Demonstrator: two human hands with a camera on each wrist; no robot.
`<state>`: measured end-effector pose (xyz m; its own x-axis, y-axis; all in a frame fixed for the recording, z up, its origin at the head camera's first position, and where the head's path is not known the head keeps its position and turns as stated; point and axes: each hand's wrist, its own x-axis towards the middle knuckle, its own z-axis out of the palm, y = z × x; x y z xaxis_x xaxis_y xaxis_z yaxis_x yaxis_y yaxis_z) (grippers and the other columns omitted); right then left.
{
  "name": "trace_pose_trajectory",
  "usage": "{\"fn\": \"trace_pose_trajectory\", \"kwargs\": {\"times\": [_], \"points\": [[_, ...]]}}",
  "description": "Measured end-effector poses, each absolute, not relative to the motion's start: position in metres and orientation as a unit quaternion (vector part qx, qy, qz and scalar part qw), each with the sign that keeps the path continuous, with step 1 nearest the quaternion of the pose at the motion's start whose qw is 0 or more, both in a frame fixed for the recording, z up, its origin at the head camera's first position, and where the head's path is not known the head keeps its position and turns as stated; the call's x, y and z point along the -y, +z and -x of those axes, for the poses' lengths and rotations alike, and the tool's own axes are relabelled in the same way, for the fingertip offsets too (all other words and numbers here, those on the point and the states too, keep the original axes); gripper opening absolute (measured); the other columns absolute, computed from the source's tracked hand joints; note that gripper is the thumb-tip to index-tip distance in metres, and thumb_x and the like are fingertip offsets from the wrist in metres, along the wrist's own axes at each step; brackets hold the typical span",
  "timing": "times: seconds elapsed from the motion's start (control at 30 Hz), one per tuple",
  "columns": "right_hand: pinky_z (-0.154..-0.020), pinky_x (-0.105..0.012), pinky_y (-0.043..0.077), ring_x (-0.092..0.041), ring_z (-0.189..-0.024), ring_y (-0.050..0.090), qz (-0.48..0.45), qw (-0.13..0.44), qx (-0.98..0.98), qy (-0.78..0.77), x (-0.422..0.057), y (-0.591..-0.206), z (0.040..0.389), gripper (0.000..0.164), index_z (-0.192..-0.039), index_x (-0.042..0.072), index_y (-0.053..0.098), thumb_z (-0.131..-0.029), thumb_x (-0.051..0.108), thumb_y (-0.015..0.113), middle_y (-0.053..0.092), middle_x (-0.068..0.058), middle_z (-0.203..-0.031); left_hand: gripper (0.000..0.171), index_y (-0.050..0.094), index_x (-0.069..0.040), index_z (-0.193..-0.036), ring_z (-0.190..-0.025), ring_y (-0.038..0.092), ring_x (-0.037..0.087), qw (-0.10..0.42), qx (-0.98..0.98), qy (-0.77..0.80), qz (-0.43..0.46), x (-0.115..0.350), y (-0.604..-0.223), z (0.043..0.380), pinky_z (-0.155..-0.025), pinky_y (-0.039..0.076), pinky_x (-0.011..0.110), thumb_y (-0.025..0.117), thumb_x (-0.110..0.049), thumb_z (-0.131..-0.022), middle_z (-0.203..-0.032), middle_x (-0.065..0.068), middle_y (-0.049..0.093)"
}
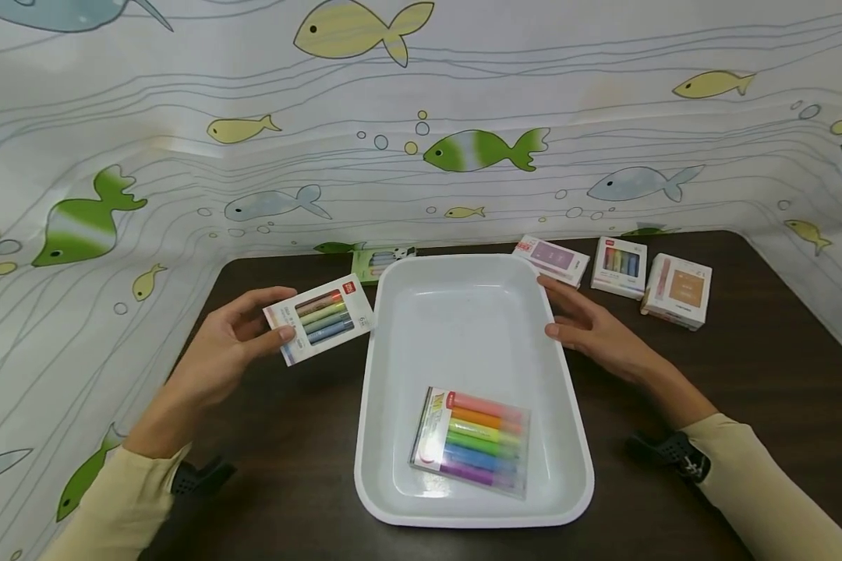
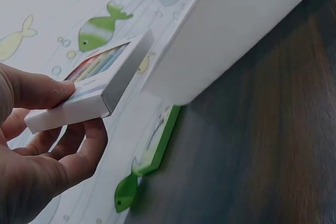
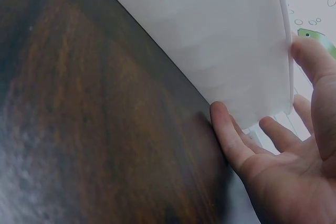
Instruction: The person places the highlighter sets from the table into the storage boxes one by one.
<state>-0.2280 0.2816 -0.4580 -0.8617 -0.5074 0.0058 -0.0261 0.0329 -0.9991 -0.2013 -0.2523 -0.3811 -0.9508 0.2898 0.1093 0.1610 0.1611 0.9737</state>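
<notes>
My left hand (image 1: 228, 335) pinches a white box of pastel sticks (image 1: 323, 318) with a window, thumb on its front and fingers beneath. The box is held tilted above the table, just left of the white tray (image 1: 373, 405). In the left wrist view the thumb presses the edge of the box (image 2: 113, 85). At the tray's right side is my right hand (image 1: 596, 331), thumb at the rim and relaxed fingers against the outer wall, as the right wrist view shows (image 3: 294, 166). Inside the tray lies a clear pack of coloured markers (image 1: 473, 442).
Behind the tray's left corner lies a green box (image 1: 372, 263), partly hidden. At the back right stand a purple-labelled box (image 1: 553, 259), a windowed box of sticks (image 1: 619, 267) and an orange-labelled box (image 1: 677, 291). A fish-patterned sheet (image 1: 365, 101) surrounds the dark table (image 1: 744, 405).
</notes>
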Motion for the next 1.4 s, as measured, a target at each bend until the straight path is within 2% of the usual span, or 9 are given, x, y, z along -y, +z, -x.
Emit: {"fn": "trace_pose_trajectory", "kwargs": {"times": [0.27, 0.5, 0.7, 1.03, 1.4], "points": [[-0.097, -0.042, 0.05, -0.033, -0.14, 0.042, 0.191, 0.176, -0.699, -0.666, -0.282, -0.455, 0.228, 0.073, -0.164, 0.03, 0.022, -0.105, 0.005, 0.056, 0.02, -0.001, -0.167, 0.054, 0.052, -0.002, -0.144, -0.098, 0.066, 0.026, 0.059, -0.766, 0.618, -0.167, 0.238, -0.379, 0.204, -0.079, 0.057, 0.031, 0.071, 0.002, -0.094, -0.131, 0.021, 0.049], [-0.099, -0.042, 0.049, -0.032, -0.14, 0.043, 0.196, 0.182, -0.694, -0.669, -0.281, -0.457, 0.228, 0.073, -0.164, 0.031, 0.022, -0.105, 0.003, 0.055, 0.02, -0.001, -0.167, 0.052, 0.055, -0.005, -0.142, -0.1, 0.067, 0.03, 0.068, -0.776, 0.602, -0.176, 0.229, -0.379, 0.202, -0.081, 0.057, 0.034, 0.073, 0.0, -0.093, -0.135, 0.017, 0.05], [-0.098, -0.042, 0.05, -0.032, -0.139, 0.044, 0.192, 0.182, -0.696, -0.667, -0.28, -0.458, 0.226, 0.072, -0.164, 0.031, 0.022, -0.105, 0.005, 0.056, 0.021, -0.001, -0.166, 0.053, 0.058, -0.008, -0.14, -0.102, 0.067, 0.034, 0.09, -0.774, 0.603, -0.168, 0.218, -0.381, 0.203, -0.083, 0.057, 0.038, 0.077, -0.005, -0.091, -0.134, 0.017, 0.054], [-0.098, -0.041, 0.05, -0.033, -0.14, 0.043, 0.186, 0.182, -0.696, -0.669, -0.279, -0.458, 0.225, 0.073, -0.164, 0.028, 0.021, -0.105, 0.005, 0.056, 0.02, -0.003, -0.166, 0.054, 0.06, -0.008, -0.139, -0.105, 0.067, 0.038, 0.124, -0.75, 0.625, -0.179, 0.198, -0.384, 0.205, -0.083, 0.057, 0.044, 0.08, -0.005, -0.089, -0.132, 0.018, 0.057], [-0.098, -0.041, 0.05, -0.033, -0.14, 0.042, 0.188, 0.179, -0.694, -0.671, -0.28, -0.458, 0.227, 0.072, -0.164, 0.029, 0.023, -0.105, 0.005, 0.056, 0.021, -0.004, -0.166, 0.053, 0.061, -0.008, -0.138, -0.107, 0.068, 0.035, 0.154, -0.742, 0.612, -0.226, 0.171, -0.381, 0.212, -0.085, 0.057, 0.045, 0.081, -0.008, -0.089, -0.127, 0.015, 0.065]]}}
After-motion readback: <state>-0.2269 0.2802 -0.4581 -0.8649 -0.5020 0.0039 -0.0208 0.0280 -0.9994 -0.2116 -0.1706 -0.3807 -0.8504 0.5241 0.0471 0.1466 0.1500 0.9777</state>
